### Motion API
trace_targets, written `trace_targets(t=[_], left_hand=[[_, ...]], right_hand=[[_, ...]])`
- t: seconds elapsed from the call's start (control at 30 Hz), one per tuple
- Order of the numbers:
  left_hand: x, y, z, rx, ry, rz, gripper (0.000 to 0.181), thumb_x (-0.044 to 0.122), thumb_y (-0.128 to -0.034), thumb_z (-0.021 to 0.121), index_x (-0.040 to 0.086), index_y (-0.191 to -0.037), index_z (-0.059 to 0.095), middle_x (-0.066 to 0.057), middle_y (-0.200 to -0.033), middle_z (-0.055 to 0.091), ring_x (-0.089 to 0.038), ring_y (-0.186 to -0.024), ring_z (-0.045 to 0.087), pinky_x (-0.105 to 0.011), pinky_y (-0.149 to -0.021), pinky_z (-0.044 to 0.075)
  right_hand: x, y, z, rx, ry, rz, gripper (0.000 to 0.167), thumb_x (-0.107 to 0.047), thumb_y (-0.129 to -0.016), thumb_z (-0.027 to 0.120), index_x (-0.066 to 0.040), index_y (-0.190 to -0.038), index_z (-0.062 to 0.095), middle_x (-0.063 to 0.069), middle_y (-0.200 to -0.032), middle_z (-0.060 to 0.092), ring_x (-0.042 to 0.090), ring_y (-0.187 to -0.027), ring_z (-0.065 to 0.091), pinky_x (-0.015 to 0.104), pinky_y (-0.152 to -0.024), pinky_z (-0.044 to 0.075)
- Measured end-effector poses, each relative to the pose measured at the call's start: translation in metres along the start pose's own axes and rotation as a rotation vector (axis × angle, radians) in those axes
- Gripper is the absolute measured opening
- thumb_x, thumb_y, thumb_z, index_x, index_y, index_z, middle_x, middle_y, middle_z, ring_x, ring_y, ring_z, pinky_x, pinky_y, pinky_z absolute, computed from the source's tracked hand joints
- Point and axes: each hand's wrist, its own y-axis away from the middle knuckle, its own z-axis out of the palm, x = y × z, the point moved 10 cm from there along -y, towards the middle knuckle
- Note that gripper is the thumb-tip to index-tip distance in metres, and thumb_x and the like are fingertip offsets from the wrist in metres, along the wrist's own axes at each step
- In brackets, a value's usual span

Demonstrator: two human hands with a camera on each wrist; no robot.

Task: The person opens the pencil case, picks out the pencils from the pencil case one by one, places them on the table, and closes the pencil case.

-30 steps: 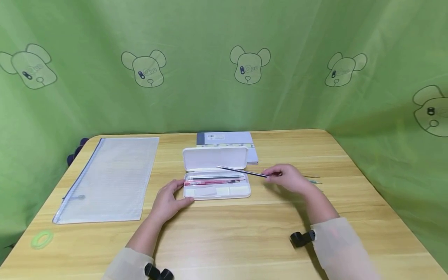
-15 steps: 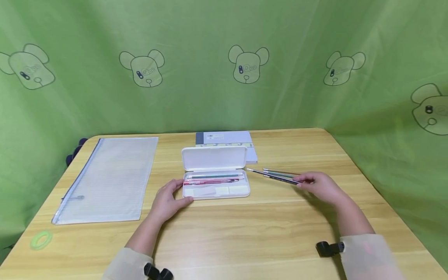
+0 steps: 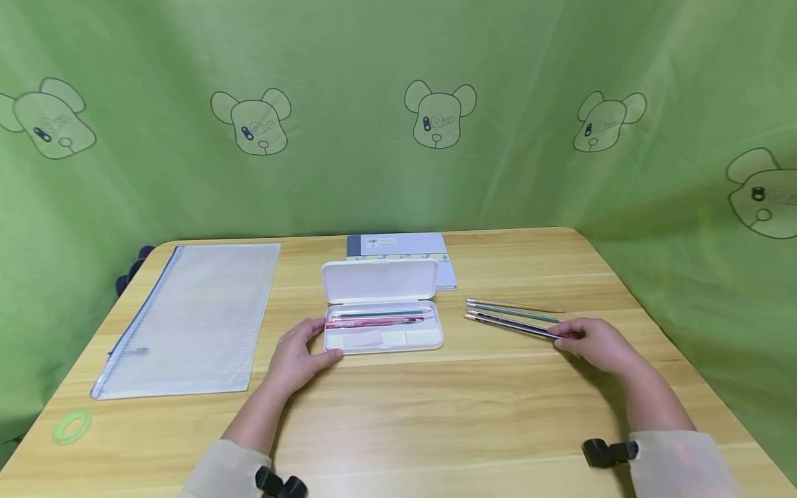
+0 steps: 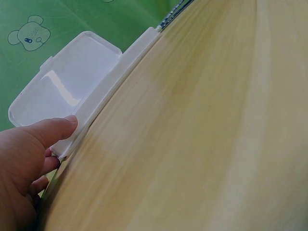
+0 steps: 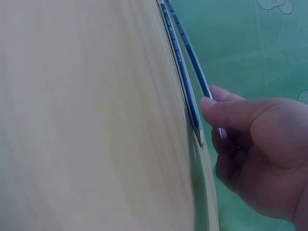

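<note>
My left hand [image 3: 297, 360] grips the left end of an open white pencil case [image 3: 426, 337]. In the left wrist view the thumb lies along its front wall, with fingers round the corner. Red and dark green pencils [image 3: 380, 321] lie inside the case, above a white block, perhaps an eraser [image 3: 363, 338]. At the right, my right hand [image 3: 598, 344] pinches the end of a dark blue pencil [image 5: 193, 55] between thumb and fingers. Close by lie another blue pencil [image 5: 179, 62], a green pencil [image 3: 517, 312] and a brownish pencil [image 3: 529, 307]. Curled fingers hide the held pencil's end.
A pale notebook [image 3: 423, 243] lies behind the case's raised lid [image 3: 381, 280]. Left on the wooden table [image 3: 411, 429] are a translucent zip pouch [image 3: 193, 325] and a green ring [image 3: 71, 427]. Green curtain [image 3: 349, 187] surrounds the table's back and sides.
My right hand has carried a dark pencil from over the case to the right and lowered it beside the other pencils. The left hand has stayed on the case.
</note>
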Motion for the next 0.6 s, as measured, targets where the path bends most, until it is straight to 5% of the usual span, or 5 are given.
trace_targets(t=[0.6], left_hand=[[-0.0004, -0.0001, 0.0001, -0.001, 0.006, -0.001, 0.072, 0.035, -0.0818, 0.077, 0.006, -0.141, 0.05, -0.018, -0.148, 0.049, -0.043, -0.145, 0.031, -0.059, -0.121, 0.02]], right_hand=[[0.0051, 0.0001, 0.0034, 0.014, 0.052, 0.005, 0.023, -0.018, -0.09, 0.067, -0.004, -0.108, 0.073, 0.019, -0.11, 0.071, 0.04, -0.106, 0.063, 0.049, -0.089, 0.052]])
